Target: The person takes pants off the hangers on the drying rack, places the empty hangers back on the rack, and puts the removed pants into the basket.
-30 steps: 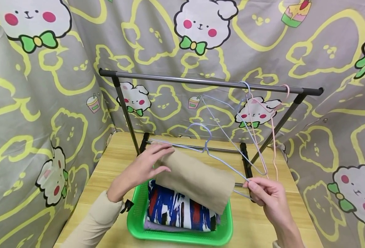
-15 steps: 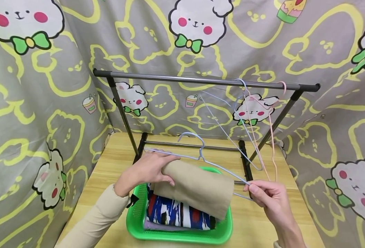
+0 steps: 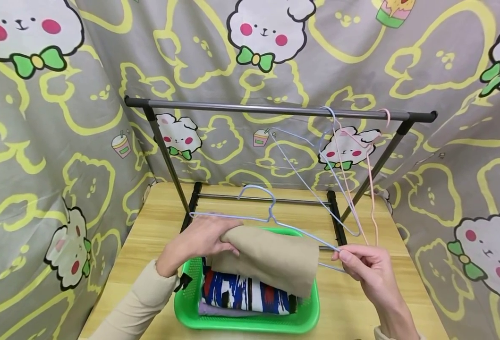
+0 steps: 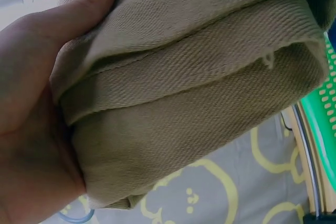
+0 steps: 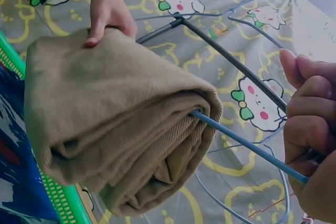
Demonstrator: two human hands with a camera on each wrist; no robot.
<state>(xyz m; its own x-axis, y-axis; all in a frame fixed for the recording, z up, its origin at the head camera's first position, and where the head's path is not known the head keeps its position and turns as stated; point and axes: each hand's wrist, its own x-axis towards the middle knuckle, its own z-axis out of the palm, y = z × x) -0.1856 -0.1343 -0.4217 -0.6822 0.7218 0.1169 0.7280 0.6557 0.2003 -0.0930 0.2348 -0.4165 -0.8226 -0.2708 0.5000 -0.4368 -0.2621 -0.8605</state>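
Observation:
My right hand [image 3: 368, 269] grips one corner of a light-blue wire clothes hanger [image 3: 305, 232], its hook pointing up. The hanger's lower bar runs into the folds of a folded khaki twill garment [image 5: 121, 82], as the right wrist view shows. My left hand [image 3: 205, 236] holds the garment's left end, thumb on the near side and the other fingers behind, partly hidden. The garment hangs over a green basket [image 3: 250, 325], whose visible contents are a blue, white and red patterned cloth [image 3: 250, 293] and a lilac cloth [image 3: 222, 310].
Behind the basket stands a dark metal garment rack [image 3: 233, 107] on a wooden table [image 3: 135, 255]. Near its right end hang a blue hanger [image 3: 294, 167] and a pink hanger [image 3: 370, 184]. Patterned grey curtains [image 3: 216, 42] enclose the back and sides.
My left hand's spread fingers have closed around the garment's left end. The hanger's hook and upper arms have come lower and slightly left. My right hand keeps its hold on the corner.

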